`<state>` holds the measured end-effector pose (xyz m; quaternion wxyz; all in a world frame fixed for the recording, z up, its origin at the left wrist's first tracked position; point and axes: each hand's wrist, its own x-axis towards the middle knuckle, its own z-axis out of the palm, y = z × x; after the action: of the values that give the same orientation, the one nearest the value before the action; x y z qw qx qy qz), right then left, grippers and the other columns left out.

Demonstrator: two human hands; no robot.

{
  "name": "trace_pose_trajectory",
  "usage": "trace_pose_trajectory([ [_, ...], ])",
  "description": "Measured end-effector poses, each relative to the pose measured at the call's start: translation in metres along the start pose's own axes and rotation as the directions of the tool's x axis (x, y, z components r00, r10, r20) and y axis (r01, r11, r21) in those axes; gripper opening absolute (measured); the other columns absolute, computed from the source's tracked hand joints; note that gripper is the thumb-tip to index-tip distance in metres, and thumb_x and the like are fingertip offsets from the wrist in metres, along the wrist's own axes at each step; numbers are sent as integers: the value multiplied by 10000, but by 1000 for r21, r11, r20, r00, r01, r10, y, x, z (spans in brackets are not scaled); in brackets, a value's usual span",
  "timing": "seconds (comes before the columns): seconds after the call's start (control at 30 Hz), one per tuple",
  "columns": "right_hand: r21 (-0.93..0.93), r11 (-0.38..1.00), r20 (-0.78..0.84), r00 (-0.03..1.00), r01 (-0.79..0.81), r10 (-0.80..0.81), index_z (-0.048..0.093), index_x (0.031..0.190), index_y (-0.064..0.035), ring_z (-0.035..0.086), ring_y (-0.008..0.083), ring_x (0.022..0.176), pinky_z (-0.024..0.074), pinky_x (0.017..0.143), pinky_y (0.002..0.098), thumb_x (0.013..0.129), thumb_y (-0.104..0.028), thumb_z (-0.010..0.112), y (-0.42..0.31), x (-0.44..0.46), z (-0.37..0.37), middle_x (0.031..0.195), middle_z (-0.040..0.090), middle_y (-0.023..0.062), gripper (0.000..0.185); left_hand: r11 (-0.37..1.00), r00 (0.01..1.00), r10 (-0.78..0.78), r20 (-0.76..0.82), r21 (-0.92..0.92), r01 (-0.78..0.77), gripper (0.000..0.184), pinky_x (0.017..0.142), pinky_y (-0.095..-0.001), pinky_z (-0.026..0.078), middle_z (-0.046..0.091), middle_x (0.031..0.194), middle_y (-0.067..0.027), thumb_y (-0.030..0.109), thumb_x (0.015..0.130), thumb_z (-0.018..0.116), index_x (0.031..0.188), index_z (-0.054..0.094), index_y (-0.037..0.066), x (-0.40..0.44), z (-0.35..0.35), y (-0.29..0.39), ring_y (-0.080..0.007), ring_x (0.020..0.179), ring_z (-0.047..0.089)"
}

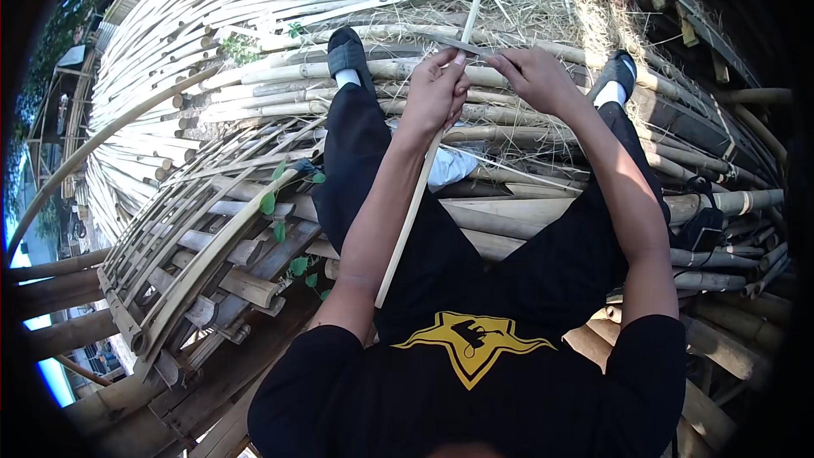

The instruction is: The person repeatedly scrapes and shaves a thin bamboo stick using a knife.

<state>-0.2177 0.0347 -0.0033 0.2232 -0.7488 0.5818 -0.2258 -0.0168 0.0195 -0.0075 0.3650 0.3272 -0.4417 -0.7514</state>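
Note:
A long, thin, pale bamboo strip (pixel 409 229) runs from above the hands down past my left forearm. My left hand (pixel 436 92) is closed around this strip, its thumb near the upper part. My right hand (pixel 534 78) is closed on the handle end of a knife, with the handle hidden in the fingers. The narrow grey blade (pixel 454 44) points left and crosses the strip just above my left hand. Blade and strip look to be touching.
Bamboo poles (pixel 297 68) lie beneath and around the legs. Thin shavings (pixel 543 13) are scattered ahead. A white plastic bag (pixel 451 167) lies between the legs. A slatted bamboo frame (pixel 195 242) is at the left, a black bag (pixel 702 229) at the right.

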Motion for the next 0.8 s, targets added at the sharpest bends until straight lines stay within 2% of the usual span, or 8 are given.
trace_pose_trajectory([
  [0.17,-191,982,-63,998,-10,-2,629,837,-43,570,399,664,434,594,471,948,-482,425,21,6,-6,686,596,197,497,999,1000,-24,9,-29,25,312,271,-190,250,365,590,38,221,987,476,1182,518,-18,-3,0,2,-26,337,300],
  [0.3,-298,847,-253,892,-439,374,636,836,-2,621,379,726,469,671,466,951,-525,365,127,14,-49,758,638,217,600,999,999,-27,34,-34,28,314,271,-184,254,370,586,38,211,988,466,1196,507,-22,-19,-5,5,-22,332,301],
  [0.4,-119,844,-376,810,-523,449,619,761,12,575,346,645,438,647,434,944,-571,362,112,6,-75,677,604,212,663,999,1000,9,-5,-48,-9,319,276,-172,256,372,596,36,198,986,470,1211,504,-25,-11,-8,11,-15,343,304],
  [0.5,131,945,-241,915,-301,325,514,674,5,431,194,548,367,583,353,909,-635,393,102,19,-46,529,409,77,693,1000,1000,8,-30,5,-7,313,296,-164,276,399,601,33,193,986,472,1218,507,-13,-9,-4,11,-12,353,323],
  [0.53,310,917,-225,918,-251,327,503,711,-70,318,69,487,268,461,249,946,-490,473,86,23,-27,541,331,-51,482,1000,1000,10,-27,9,-10,313,296,-164,276,399,601,33,193,986,472,1218,507,-13,-6,-3,9,-12,353,323],
  [0.57,439,830,-89,903,-344,421,515,759,-93,285,32,429,220,398,212,928,-519,503,60,22,-20,538,333,-75,459,1000,1000,-10,-24,10,11,308,299,-165,277,410,601,31,191,985,474,1217,509,-9,-4,-1,5,-13,352,323],
  [0.73,825,473,129,918,-309,375,526,817,-78,289,8,389,200,356,204,905,-408,611,-5,14,1,530,355,-87,352,997,993,-71,93,-29,74,298,319,-181,315,474,609,16,205,983,484,1218,520,25,3,16,-12,-30,355,355],
  [0.8,797,513,93,904,-319,418,515,822,-82,290,8,389,203,353,204,893,-328,649,-7,13,1,530,361,-90,289,997,988,-71,139,-30,76,304,336,-190,346,498,620,7,210,982,491,1228,519,34,5,20,-15,-40,364,384],
])
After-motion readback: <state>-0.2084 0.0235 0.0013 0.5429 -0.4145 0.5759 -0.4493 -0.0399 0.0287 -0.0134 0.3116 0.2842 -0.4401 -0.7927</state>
